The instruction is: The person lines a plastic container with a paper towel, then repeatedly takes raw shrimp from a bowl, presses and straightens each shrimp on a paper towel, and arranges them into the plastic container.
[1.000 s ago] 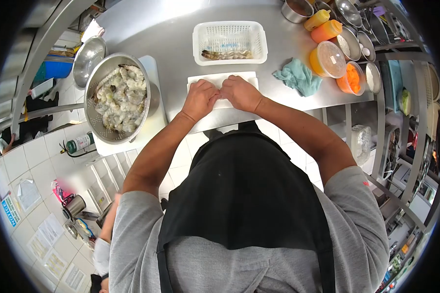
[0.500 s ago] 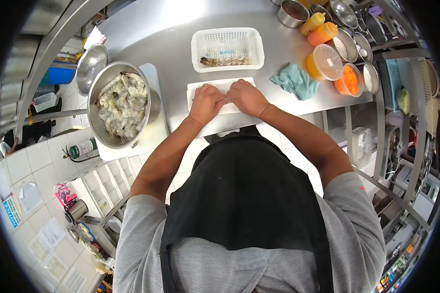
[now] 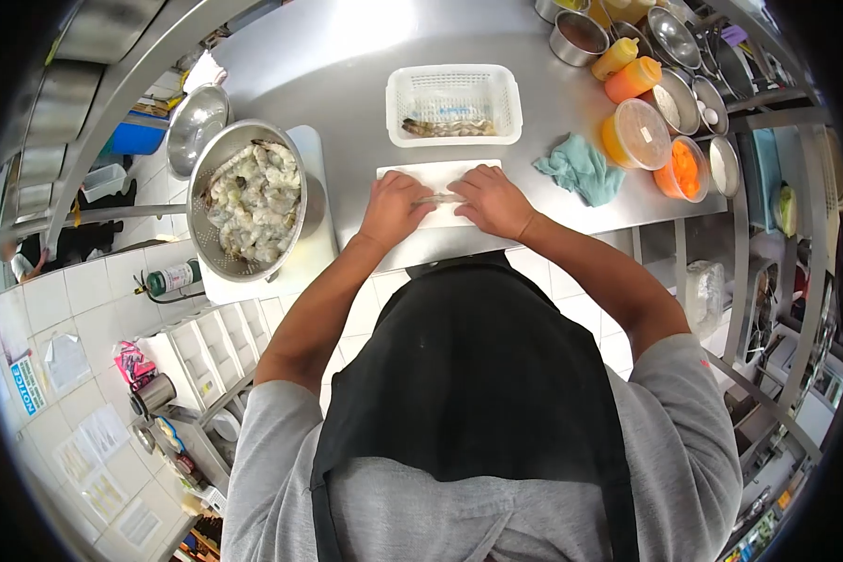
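Note:
A shrimp (image 3: 441, 199) lies lengthwise over a small white board (image 3: 431, 175) near the table's front edge. My left hand (image 3: 395, 206) has its fingers closed on the shrimp's left end, and my right hand (image 3: 493, 200) grips the right end. Just beyond the board stands a white perforated basket (image 3: 510, 110) with a few shrimp (image 3: 448, 127) lying along its near side. To the left, a steel colander (image 3: 197, 201) full of peeled-looking shrimp (image 3: 256, 201) rests on a larger white cutting board (image 3: 314, 245).
A crumpled teal cloth (image 3: 583, 170) lies right of my hands. Behind it are squeeze bottles (image 3: 633, 79), a lidded orange tub (image 3: 636, 134), a container of orange food (image 3: 685, 170) and steel bowls. An empty steel bowl (image 3: 199, 129) sits left of the colander.
My hands have moved slightly apart, and the shrimp between them now shows. The whole view has shifted a little, so the table's things appear lower and further right.

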{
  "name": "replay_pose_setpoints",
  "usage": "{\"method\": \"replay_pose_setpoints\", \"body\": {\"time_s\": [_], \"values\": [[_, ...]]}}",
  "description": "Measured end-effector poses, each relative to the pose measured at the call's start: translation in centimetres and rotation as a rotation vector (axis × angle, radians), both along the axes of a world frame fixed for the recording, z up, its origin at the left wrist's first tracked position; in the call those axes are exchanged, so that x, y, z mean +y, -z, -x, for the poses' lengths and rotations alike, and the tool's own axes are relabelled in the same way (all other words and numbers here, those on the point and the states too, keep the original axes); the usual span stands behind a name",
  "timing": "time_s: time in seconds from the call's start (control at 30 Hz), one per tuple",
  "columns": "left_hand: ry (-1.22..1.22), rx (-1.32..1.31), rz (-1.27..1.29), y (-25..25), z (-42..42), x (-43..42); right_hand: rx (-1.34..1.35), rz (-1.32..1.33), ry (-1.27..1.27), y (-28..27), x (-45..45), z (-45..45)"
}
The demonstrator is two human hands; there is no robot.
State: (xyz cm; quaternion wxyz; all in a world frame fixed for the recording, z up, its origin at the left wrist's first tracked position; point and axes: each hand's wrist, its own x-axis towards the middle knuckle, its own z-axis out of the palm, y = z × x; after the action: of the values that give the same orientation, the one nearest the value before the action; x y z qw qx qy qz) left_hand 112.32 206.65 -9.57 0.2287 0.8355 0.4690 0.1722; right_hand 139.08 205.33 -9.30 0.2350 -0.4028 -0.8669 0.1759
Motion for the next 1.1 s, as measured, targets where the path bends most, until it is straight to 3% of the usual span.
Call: {"method": "replay_pose_setpoints", "body": {"time_s": [0.43,0.63,0.83,1.1], "values": [[0.06,-0.089,-0.115,1.6,2.5,0.0,0.018,0.094,-0.006,1.8,0.8,6.1],[0.098,0.018,-0.088,0.5,2.7,0.3,-0.095,0.138,-0.047,1.5,1.6,6.2],[0.006,-0.1,-0.122,1.1,4.4,-0.5,0.051,0.112,0.068,0.5,0.3,7.6],[-0.025,0.007,-0.176,1.6,3.7,-0.6,-0.052,0.069,0.144,1.9,-0.1,9.8]]}}
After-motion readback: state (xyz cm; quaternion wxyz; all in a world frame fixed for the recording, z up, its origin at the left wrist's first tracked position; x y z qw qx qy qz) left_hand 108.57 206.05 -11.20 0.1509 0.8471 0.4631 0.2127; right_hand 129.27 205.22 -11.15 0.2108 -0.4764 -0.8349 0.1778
